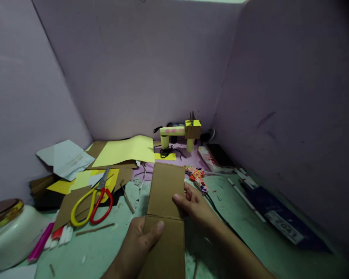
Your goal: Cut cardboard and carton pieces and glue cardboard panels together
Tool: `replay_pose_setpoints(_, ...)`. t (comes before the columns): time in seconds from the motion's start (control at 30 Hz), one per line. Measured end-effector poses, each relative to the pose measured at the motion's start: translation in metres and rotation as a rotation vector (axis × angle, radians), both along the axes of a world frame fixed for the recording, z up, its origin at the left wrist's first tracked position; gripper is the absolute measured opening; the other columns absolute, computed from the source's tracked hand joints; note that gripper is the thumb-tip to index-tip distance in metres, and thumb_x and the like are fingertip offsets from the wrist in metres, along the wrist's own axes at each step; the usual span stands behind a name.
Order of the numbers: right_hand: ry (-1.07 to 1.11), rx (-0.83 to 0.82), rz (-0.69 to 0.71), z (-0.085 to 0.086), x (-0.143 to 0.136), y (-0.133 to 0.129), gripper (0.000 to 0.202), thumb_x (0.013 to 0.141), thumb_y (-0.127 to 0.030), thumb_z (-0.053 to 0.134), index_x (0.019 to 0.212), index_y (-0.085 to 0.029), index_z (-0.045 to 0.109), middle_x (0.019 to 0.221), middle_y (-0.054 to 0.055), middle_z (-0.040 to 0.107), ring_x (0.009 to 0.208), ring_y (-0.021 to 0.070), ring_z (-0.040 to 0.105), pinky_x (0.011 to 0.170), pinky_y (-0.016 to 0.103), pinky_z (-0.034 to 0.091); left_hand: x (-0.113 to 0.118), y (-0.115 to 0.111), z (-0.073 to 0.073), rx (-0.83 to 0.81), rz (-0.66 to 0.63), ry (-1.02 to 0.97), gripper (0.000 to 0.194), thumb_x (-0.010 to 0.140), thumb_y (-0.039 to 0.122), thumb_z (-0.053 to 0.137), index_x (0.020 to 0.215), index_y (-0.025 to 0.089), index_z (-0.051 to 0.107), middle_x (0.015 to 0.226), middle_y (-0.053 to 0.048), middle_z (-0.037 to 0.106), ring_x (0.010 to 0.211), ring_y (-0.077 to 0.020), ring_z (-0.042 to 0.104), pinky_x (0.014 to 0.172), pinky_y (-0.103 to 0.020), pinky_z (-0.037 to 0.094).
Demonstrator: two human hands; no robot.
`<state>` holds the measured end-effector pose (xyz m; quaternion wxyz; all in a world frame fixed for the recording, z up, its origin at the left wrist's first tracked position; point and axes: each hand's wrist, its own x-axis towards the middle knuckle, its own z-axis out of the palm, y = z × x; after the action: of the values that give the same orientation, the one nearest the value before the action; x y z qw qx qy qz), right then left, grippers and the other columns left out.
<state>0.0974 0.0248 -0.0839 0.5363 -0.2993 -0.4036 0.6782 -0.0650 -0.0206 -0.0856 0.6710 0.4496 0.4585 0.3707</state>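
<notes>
A long strip of brown cardboard (166,190) with a crease across its middle is held up between both hands. My left hand (142,240) grips its left edge just below the crease, thumb on the front face. On the right edge, above the crease, my right hand (194,201) pinches the strip with its thumb in front. The fingers behind the cardboard are partly hidden. Scissors with one yellow and one red handle (97,197) lie to the left on cardboard scraps. Behind the strip stands a yellow paper animal figure (174,131) with a brown box head.
Yellow paper sheets (128,151) and white paper (64,157) lie at the back left. A white jar (14,232) and a magenta marker (41,243) are at the left. A phone (220,155), white sticks (246,200) and a dark blue pouch (291,224) lie along the right wall.
</notes>
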Motion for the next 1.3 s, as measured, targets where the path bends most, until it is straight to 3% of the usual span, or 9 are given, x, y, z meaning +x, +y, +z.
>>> replay_pose_setpoints(0.33, -0.025, 0.006, 0.006, -0.01, -0.002, 0.004, 0.047, 0.062, -0.035, 0.077, 0.101, -0.019, 0.056, 0.092, 0.009, 0.074, 0.091, 0.0273, 0.068, 0.086, 0.043, 0.049, 0.004, 0.003, -0.006, -0.038, 0.076, 0.01, 0.05, 0.065, 0.051, 0.072, 0.094, 0.01, 0.071, 0.072, -0.009, 0.072, 0.061, -0.0208, 0.063, 0.057, -0.029, 0.047)
replay_pose_setpoints(0.53, -0.045, -0.038, 0.13, -0.008, 0.005, 0.003, 0.056, 0.054, -0.019, 0.079, 0.102, -0.021, 0.051, 0.098, 0.008, 0.071, 0.095, 0.0273, 0.066, 0.087, 0.043, 0.046, 0.003, 0.006, -0.006, -0.054, 0.1, 0.017, 0.046, 0.063, 0.049, 0.074, 0.087, 0.01, 0.071, 0.066, -0.007, 0.071, 0.06, -0.0191, 0.062, 0.055, -0.026, 0.046)
replay_pose_setpoints(0.7, -0.165, -0.049, 0.203, -0.009, 0.011, 0.005, 0.067, 0.045, -0.006, 0.075, 0.105, -0.02, 0.047, 0.088, 0.006, 0.071, 0.081, 0.0258, 0.068, 0.071, 0.036, 0.049, 0.002, 0.006, -0.007, -0.071, 0.082, 0.027, 0.049, 0.062, 0.052, 0.074, 0.086, 0.01, 0.071, 0.068, -0.008, 0.071, 0.058, -0.0185, 0.06, 0.054, -0.026, 0.046)
replay_pose_setpoints(1.0, -0.158, -0.05, 0.172, -0.003, 0.006, 0.004, 0.069, 0.044, -0.008, 0.072, 0.107, -0.019, 0.045, 0.072, 0.002, 0.07, 0.063, 0.0227, 0.067, 0.059, 0.031, 0.046, 0.0, 0.011, -0.007, -0.011, 0.138, 0.038, 0.047, 0.063, 0.054, 0.072, 0.079, 0.01, 0.068, 0.066, -0.007, 0.069, 0.059, -0.0192, 0.061, 0.055, -0.027, 0.046)
replay_pose_setpoints(1.2, -0.171, -0.049, 0.182, -0.009, 0.005, 0.003, 0.066, 0.046, -0.009, 0.073, 0.105, -0.02, 0.046, 0.075, 0.002, 0.069, 0.064, 0.022, 0.066, 0.063, 0.034, 0.047, 0.0, 0.015, -0.01, -0.044, 0.176, -0.017, 0.047, 0.063, 0.059, 0.069, 0.074, 0.013, 0.064, 0.06, -0.004, 0.066, 0.056, -0.0193, 0.059, 0.055, -0.029, 0.046)
replay_pose_setpoints(1.3, -0.173, -0.044, 0.202, -0.01, 0.007, 0.002, 0.062, 0.048, -0.007, 0.072, 0.103, -0.019, 0.048, 0.082, 0.004, 0.07, 0.071, 0.0225, 0.067, 0.067, 0.035, 0.048, 0.001, 0.014, -0.011, -0.007, 0.244, 0.049, 0.048, 0.058, 0.059, 0.071, 0.067, 0.013, 0.063, 0.057, -0.004, 0.064, 0.053, -0.0185, 0.057, 0.051, -0.027, 0.045)
